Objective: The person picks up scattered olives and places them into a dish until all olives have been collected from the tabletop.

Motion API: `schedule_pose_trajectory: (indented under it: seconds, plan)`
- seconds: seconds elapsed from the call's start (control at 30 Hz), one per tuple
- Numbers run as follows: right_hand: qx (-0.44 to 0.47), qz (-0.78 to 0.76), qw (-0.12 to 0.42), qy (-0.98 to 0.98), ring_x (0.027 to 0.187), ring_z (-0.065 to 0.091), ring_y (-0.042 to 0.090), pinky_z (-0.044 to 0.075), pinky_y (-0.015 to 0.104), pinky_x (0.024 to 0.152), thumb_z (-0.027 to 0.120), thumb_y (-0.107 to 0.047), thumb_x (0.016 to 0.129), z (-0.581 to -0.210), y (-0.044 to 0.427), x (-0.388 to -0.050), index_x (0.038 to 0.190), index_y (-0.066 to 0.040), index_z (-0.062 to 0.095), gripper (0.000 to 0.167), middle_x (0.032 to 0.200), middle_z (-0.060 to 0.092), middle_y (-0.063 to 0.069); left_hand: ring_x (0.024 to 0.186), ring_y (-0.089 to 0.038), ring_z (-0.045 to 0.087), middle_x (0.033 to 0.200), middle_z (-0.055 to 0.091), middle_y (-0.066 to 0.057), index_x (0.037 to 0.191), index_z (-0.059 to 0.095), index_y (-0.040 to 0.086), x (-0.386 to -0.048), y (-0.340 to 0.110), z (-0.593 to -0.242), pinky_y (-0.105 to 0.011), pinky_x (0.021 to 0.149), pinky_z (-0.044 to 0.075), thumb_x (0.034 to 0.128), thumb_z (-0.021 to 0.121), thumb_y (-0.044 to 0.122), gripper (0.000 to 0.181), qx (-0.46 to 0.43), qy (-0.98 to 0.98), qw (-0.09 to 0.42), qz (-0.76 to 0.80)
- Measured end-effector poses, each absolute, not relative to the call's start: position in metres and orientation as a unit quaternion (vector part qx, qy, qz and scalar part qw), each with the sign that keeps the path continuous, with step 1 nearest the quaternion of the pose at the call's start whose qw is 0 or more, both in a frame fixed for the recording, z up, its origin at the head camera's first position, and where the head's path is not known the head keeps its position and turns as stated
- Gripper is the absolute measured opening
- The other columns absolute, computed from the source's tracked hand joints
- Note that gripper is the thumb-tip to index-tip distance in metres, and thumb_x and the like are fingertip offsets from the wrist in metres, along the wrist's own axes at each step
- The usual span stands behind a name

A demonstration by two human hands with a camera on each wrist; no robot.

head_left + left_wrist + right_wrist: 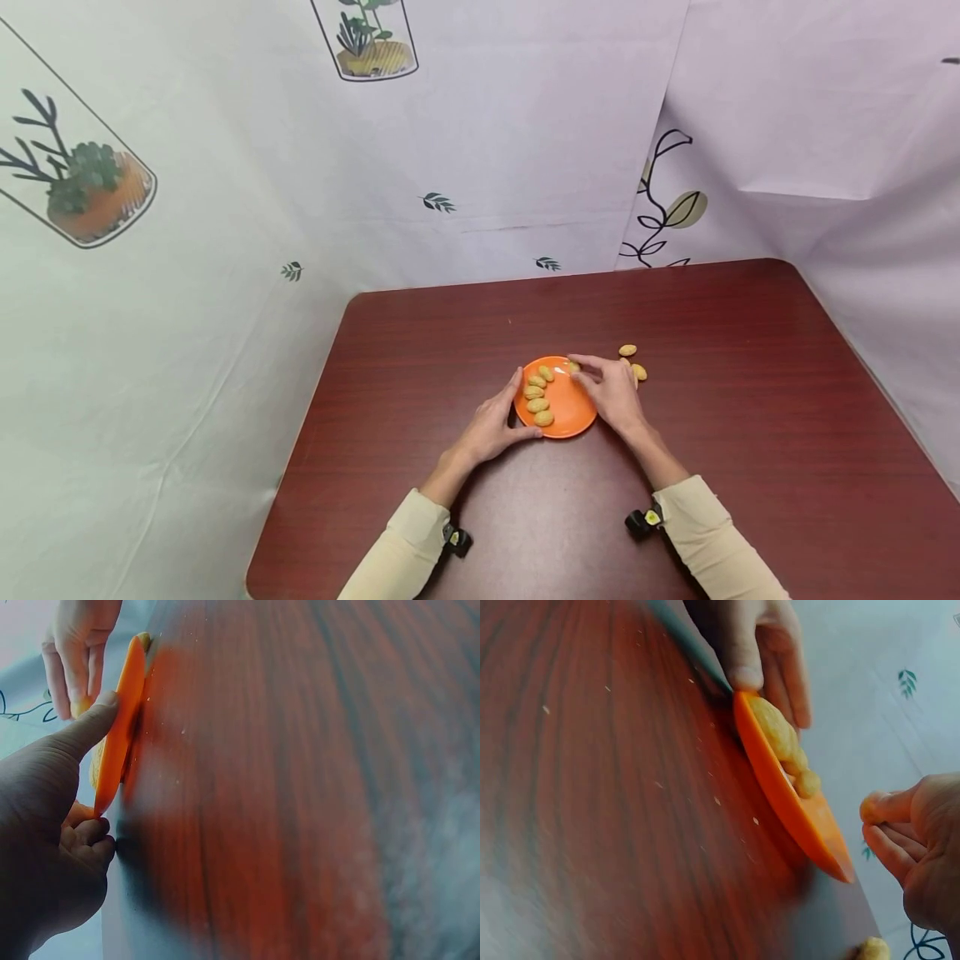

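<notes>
An orange plate [570,408] lies on the dark red table, with several peanuts [537,405] in a curved row along its left side. My left hand [491,427] holds the plate's left edge, thumb at the near rim and fingers round the far left; the left wrist view shows the thumb on the rim of the plate [124,712]. Between the thumb and fingers of my right hand [613,396] is one peanut [574,366], pinched above the plate's far right part. In the right wrist view that peanut [869,808] is held clear of the plate [780,791].
Several loose peanuts [627,350] lie on the table [750,400] just right of the plate, partly behind my right hand. Small crumbs [756,821] are scattered on the wood. A pale printed cloth [487,150] hangs behind and beside the table.
</notes>
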State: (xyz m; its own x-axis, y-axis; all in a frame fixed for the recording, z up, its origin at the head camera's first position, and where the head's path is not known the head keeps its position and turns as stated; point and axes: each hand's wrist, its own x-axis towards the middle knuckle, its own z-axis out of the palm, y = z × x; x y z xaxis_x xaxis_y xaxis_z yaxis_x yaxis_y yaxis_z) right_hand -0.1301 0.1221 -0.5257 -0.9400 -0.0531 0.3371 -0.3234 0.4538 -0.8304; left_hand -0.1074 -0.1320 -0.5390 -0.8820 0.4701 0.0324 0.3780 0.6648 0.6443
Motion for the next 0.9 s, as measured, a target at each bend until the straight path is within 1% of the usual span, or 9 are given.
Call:
schedule_pose_trajectory:
  seconds: [0.2, 0.43, 0.67, 0.9]
  plan:
    - [0.111, 0.52, 0.105, -0.841, 0.107, 0.075, 0.035, 0.062, 0.041, 0.084, 0.082, 0.007, 0.089, -0.532, 0.111, -0.128, 0.12, 0.004, 0.079, 0.031, 0.117, 0.077, 0.02, 0.153, -0.031, 0.039, 0.174, 0.025, -0.009, 0.171, 0.018, 0.008, -0.107, -0.132, -0.54, -0.051, 0.121, 0.036, 0.0886, 0.088, 0.043, 0.113, 0.233, 0.911, 0.067, 0.335]
    - [0.117, 0.506, 0.102, -0.848, 0.102, 0.077, 0.036, 0.062, 0.042, 0.082, 0.083, 0.005, 0.088, -0.536, 0.103, -0.124, 0.118, 0.001, 0.08, 0.03, 0.116, 0.077, 0.022, 0.153, -0.032, 0.039, 0.174, 0.025, -0.009, 0.171, 0.018, 0.008, -0.107, -0.132, -0.541, -0.051, 0.121, 0.036, 0.0889, 0.088, 0.043, 0.113, 0.235, 0.909, 0.064, 0.338]
    - [0.119, 0.507, 0.084, -0.849, 0.105, 0.076, 0.035, 0.062, 0.041, 0.084, 0.083, 0.006, 0.088, -0.537, 0.095, -0.121, 0.119, 0.003, 0.079, 0.032, 0.116, 0.077, 0.02, 0.152, -0.032, 0.041, 0.174, 0.026, -0.009, 0.171, 0.018, 0.007, -0.107, -0.132, -0.54, -0.052, 0.12, 0.038, 0.0886, 0.088, 0.043, 0.113, 0.233, 0.91, 0.063, 0.336]
    - [0.113, 0.519, 0.085, -0.843, 0.104, 0.076, 0.035, 0.062, 0.038, 0.084, 0.084, 0.008, 0.086, -0.539, 0.091, -0.119, 0.119, 0.005, 0.078, 0.034, 0.116, 0.077, 0.021, 0.152, -0.032, 0.041, 0.174, 0.025, -0.008, 0.171, 0.019, 0.008, -0.108, -0.131, -0.54, -0.051, 0.121, 0.037, 0.0884, 0.088, 0.042, 0.113, 0.231, 0.911, 0.064, 0.336]
